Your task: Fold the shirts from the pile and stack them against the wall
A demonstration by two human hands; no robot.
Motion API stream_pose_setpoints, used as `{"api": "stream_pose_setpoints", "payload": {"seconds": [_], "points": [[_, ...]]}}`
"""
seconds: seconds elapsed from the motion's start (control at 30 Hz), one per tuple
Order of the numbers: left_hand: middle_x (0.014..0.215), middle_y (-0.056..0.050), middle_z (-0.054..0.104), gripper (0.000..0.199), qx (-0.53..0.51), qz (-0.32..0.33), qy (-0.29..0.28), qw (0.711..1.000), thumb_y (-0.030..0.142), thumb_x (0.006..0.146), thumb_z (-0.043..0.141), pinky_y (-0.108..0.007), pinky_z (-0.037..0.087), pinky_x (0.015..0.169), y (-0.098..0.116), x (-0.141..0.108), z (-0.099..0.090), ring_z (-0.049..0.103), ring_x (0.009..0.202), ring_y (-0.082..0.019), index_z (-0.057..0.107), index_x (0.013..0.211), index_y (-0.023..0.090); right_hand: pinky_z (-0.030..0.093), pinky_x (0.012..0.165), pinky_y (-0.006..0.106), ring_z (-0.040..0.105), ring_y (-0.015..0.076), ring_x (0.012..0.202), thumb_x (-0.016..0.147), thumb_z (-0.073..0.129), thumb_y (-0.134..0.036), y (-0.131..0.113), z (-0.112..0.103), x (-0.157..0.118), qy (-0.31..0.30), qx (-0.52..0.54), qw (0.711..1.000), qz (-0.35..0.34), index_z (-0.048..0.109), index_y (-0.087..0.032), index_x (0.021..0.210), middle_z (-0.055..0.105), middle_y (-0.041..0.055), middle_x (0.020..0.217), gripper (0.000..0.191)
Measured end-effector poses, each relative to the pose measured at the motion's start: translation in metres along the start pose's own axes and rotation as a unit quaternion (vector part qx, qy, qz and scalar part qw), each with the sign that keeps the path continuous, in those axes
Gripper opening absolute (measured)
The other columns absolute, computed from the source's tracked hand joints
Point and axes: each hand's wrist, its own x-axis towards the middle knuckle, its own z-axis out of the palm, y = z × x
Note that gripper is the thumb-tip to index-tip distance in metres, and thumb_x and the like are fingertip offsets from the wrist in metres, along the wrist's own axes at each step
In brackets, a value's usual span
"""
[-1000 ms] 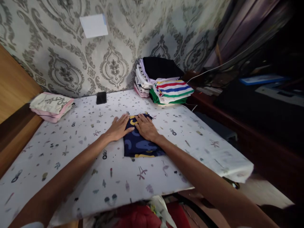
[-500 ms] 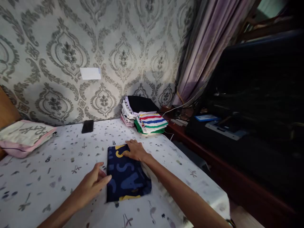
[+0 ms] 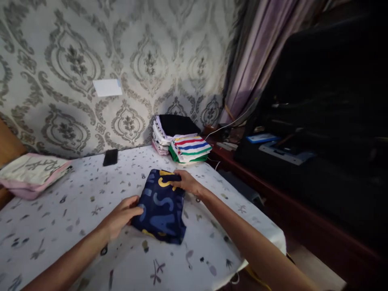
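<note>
A folded navy garment (image 3: 162, 208) with blue and yellow lettering is tilted between my two hands over the bed's patterned white sheet. My left hand (image 3: 123, 214) grips its left edge, thumb on top and fingers underneath, partly hidden. At the far right corner, my right hand (image 3: 188, 182) pinches the cloth near the yellow letters. Beyond it, a folded striped garment (image 3: 192, 147) lies on green cloth, beside a taller stack of folded clothes topped by a black piece (image 3: 178, 125).
A black phone (image 3: 110, 157) lies near the wall. Pink and cream folded cloth (image 3: 33, 173) sits at far left. To the right are a dark red wooden ledge (image 3: 273, 206), a thin white cable (image 3: 230, 121) and a purple curtain (image 3: 251, 72).
The navy garment has gone from lying flat to lifted and turned clockwise. My left hand has closed on its left edge, and my right hand now grips its far right corner.
</note>
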Motion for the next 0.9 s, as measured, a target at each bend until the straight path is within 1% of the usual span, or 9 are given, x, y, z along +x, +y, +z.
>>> {"api": "stream_pose_setpoints", "payload": {"seconds": [0.1, 0.2, 0.3, 0.37, 0.53, 0.63, 0.73, 0.83, 0.9], "points": [[0.072, 0.003, 0.063, 0.043, -0.053, 0.031, 0.024, 0.998, 0.038, 0.055, 0.077, -0.027, 0.052, 0.054, 0.019, 0.019, 0.010, 0.062, 0.063, -0.017, 0.055, 0.088, 0.021, 0.050, 0.058, 0.027, 0.061, 0.0162, 0.065, 0.068, 0.076, -0.044, 0.006, -0.028, -0.015, 0.088, 0.134, 0.986, -0.041, 0.058, -0.020, 0.085, 0.064, -0.0023, 0.073, 0.035], [0.068, 0.005, 0.060, 0.047, -0.040, 0.101, 0.022, 0.994, 0.040, 0.057, 0.079, -0.023, 0.049, 0.048, 0.053, 0.049, 0.026, 0.060, 0.056, -0.014, 0.052, 0.091, 0.022, 0.051, 0.062, 0.028, 0.060, 0.0166, 0.069, 0.068, 0.075, -0.046, 0.007, -0.063, -0.022, 0.210, 0.119, 0.966, -0.088, 0.060, -0.020, 0.085, 0.065, -0.0012, 0.076, 0.035], [0.069, 0.005, 0.059, 0.037, -0.001, 0.192, 0.009, 0.981, 0.035, 0.067, 0.074, -0.019, 0.045, 0.046, 0.101, 0.087, 0.047, 0.057, 0.054, -0.011, 0.051, 0.092, 0.022, 0.052, 0.067, 0.030, 0.062, 0.0184, 0.075, 0.067, 0.074, -0.049, 0.007, -0.101, -0.014, 0.300, 0.105, 0.943, -0.104, 0.062, -0.020, 0.088, 0.066, 0.0007, 0.082, 0.037], [0.074, 0.003, 0.061, 0.027, 0.038, 0.242, 0.021, 0.969, 0.030, 0.074, 0.069, -0.019, 0.046, 0.049, 0.136, 0.119, 0.062, 0.058, 0.056, -0.011, 0.051, 0.092, 0.021, 0.052, 0.066, 0.031, 0.062, 0.0189, 0.073, 0.067, 0.072, -0.051, 0.009, -0.126, 0.001, 0.350, 0.106, 0.927, -0.088, 0.060, -0.020, 0.088, 0.066, 0.0011, 0.081, 0.040], [0.097, -0.004, 0.066, 0.011, 0.206, 0.301, 0.146, 0.920, 0.016, 0.086, 0.058, -0.026, 0.053, 0.067, 0.202, 0.200, 0.094, 0.064, 0.075, -0.015, 0.055, 0.096, 0.019, 0.053, 0.073, 0.034, 0.065, 0.0231, 0.084, 0.079, 0.063, -0.046, 0.018, -0.173, 0.052, 0.435, -0.041, 0.899, 0.019, 0.060, -0.018, 0.095, 0.068, 0.0052, 0.088, 0.033], [0.101, -0.008, 0.067, 0.014, 0.255, 0.300, 0.171, 0.903, 0.010, 0.084, 0.062, -0.035, 0.051, 0.086, 0.208, 0.232, 0.103, 0.065, 0.098, -0.023, 0.057, 0.094, 0.018, 0.049, 0.089, 0.043, 0.063, 0.0301, 0.103, 0.077, 0.068, -0.037, 0.026, -0.180, 0.070, 0.435, -0.094, 0.893, 0.062, 0.061, -0.014, 0.107, 0.068, 0.0134, 0.107, 0.038], [0.114, -0.011, 0.063, 0.021, 0.330, 0.311, 0.195, 0.869, 0.011, 0.086, 0.063, -0.042, 0.045, 0.098, 0.195, 0.243, 0.106, 0.060, 0.113, -0.028, 0.058, 0.104, 0.020, 0.038, 0.105, 0.049, 0.050, 0.0344, 0.128, 0.084, 0.065, -0.031, 0.029, -0.171, 0.073, 0.417, -0.234, 0.876, 0.066, 0.056, -0.015, 0.128, 0.057, 0.0199, 0.135, 0.048], [0.127, -0.014, 0.056, 0.027, 0.409, 0.357, 0.232, 0.807, 0.014, 0.090, 0.058, -0.045, 0.045, 0.101, 0.176, 0.234, 0.106, 0.054, 0.123, -0.031, 0.056, 0.116, 0.019, 0.027, 0.114, 0.051, 0.036, 0.0340, 0.140, 0.096, 0.052, -0.036, 0.020, -0.154, 0.078, 0.362, -0.407, 0.838, 0.001, 0.055, -0.018, 0.135, 0.045, 0.0184, 0.152, 0.043], [0.127, -0.016, 0.056, 0.028, 0.386, 0.398, 0.226, 0.801, 0.012, 0.090, 0.054, -0.043, 0.045, 0.104, 0.164, 0.212, 0.104, 0.052, 0.125, -0.030, 0.056, 0.117, 0.017, 0.024, 0.114, 0.055, 0.036, 0.0347, 0.140, 0.098, 0.048, -0.043, 0.012, -0.141, 0.090, 0.316, -0.452, 0.833, -0.035, 0.060, -0.020, 0.131, 0.048, 0.0175, 0.150, 0.041]]}}
